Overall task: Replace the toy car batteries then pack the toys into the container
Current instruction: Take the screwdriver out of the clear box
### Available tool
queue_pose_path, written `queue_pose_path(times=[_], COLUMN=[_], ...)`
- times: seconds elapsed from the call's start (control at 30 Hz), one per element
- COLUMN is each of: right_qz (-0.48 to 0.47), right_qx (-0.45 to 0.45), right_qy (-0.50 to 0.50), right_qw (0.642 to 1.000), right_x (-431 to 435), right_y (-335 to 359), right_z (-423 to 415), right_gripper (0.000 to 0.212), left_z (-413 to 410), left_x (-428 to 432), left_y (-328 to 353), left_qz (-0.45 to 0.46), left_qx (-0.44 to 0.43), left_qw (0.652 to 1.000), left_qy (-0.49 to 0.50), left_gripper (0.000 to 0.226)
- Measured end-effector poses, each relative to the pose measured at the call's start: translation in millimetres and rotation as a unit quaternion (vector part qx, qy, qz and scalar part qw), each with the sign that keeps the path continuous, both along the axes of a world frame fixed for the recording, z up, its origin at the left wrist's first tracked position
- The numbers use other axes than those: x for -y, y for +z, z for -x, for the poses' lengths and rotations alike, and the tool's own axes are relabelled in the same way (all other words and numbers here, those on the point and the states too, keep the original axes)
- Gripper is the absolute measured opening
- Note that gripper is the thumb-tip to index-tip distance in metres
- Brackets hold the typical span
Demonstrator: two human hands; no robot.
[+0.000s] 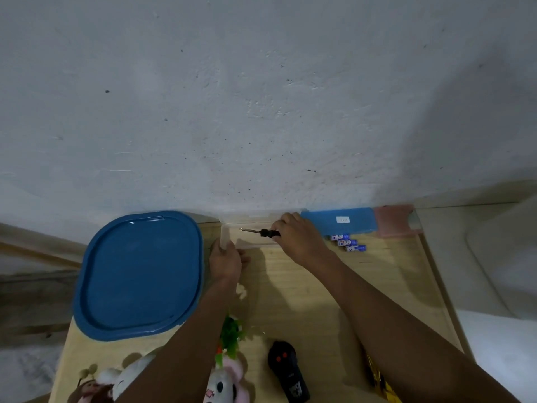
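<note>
The right hand [299, 242] is curled round the black handle of a screwdriver [263, 232]. The thin metal tip points left, over a clear box [225, 237] at the back of the table [305, 286], by the wall. The left hand [225, 260] pinches the near corner of that clear box and holds it in place.

I think this step is getting the tool ready to open the battery door. To do it well, the left hand should keep the light box from sliding. The right hand should lift the screwdriver straight up and out, so the tip does not catch the box wall. A firm hold near the top of the handle helps to aim the tip later.

Three small blue and white batteries [347, 242] lie in a row just beside the right hand. They are round and may roll, so the wrist should not bump them.

The black remote [287, 370] lies near the front edge, between the two arms. I cannot plainly see the toy car. Something shiny and gold [380, 379] peeks out by the right arm, but I cannot tell what it is. The soft toys [130, 376] sit at the front left, not packed yet. A big blue lid [139, 274] lies on the left, probably on the container.
</note>
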State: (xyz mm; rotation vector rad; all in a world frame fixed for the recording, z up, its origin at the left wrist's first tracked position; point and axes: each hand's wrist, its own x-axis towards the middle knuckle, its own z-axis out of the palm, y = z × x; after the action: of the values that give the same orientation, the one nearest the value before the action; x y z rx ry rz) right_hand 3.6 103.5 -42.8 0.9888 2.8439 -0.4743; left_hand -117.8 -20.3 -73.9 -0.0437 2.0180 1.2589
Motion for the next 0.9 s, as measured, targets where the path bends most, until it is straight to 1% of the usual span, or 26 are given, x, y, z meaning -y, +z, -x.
queue_pose_path(times=[0.1, 0.17, 0.23, 0.3, 0.37, 0.4, 0.47, 0.57, 0.63, 0.67, 0.7, 0.8, 0.87, 0.9], right_qz=[0.013, 0.059, 0.142, 0.216, 0.249, 0.263, 0.287, 0.315, 0.322, 0.322, 0.32, 0.311, 0.307, 0.307], right_qx=[-0.044, -0.085, -0.148, -0.208, -0.25, -0.269, -0.294, -0.287, -0.284, -0.281, -0.273, -0.241, -0.221, -0.203], right_qy=[-0.052, -0.107, -0.166, -0.211, -0.243, -0.256, -0.29, -0.367, -0.402, -0.414, -0.425, -0.456, -0.459, -0.451], right_qw=[0.998, 0.989, 0.965, 0.93, 0.903, 0.89, 0.864, 0.827, 0.809, 0.804, 0.801, 0.799, 0.804, 0.813], right_x=[12, 24, 36, 49, 60, 64, 74, 85, 89, 90, 90, 89, 87, 85], right_y=[18, 29, 35, 36, 37, 38, 42, 45, 45, 44, 41, 29, 19, 15], right_z=[-22, -43, -67, -91, -116, -127, -153, -194, -219, -231, -242, -274, -291, -297], right_gripper=[0.023, 0.02, 0.023, 0.029, 0.034, 0.034, 0.025, 0.015, 0.01, 0.012, 0.015, 0.027, 0.032, 0.033], left_z=[-1, -4, -10, -20, -35, -44, -69, -118, -151, -167, -184, -230, -255, -265], left_x=[1, 4, 10, 17, 22, 23, 25, 27, 27, 28, 28, 30, 34, 36], left_y=[10, 20, 31, 42, 56, 62, 73, 79, 76, 72, 69, 53, 45, 39], left_qz=[0.025, 0.043, 0.039, 0.002, -0.022, -0.029, -0.03, -0.017, -0.003, 0.008, 0.019, 0.06, 0.102, 0.113], left_qx=[-0.017, -0.045, -0.087, -0.113, -0.119, -0.112, -0.098, -0.07, -0.056, -0.05, -0.044, -0.03, -0.055, -0.063], left_qw=[0.999, 0.997, 0.993, 0.99, 0.986, 0.985, 0.979, 0.964, 0.952, 0.946, 0.941, 0.926, 0.911, 0.906], left_qy=[-0.028, -0.05, -0.072, -0.084, -0.112, -0.129, -0.179, -0.256, -0.3, -0.319, -0.334, -0.372, -0.396, -0.404], left_gripper=[0.04, 0.045, 0.047, 0.046, 0.039, 0.035, 0.029, 0.027, 0.033, 0.036, 0.042, 0.073, 0.077, 0.079])
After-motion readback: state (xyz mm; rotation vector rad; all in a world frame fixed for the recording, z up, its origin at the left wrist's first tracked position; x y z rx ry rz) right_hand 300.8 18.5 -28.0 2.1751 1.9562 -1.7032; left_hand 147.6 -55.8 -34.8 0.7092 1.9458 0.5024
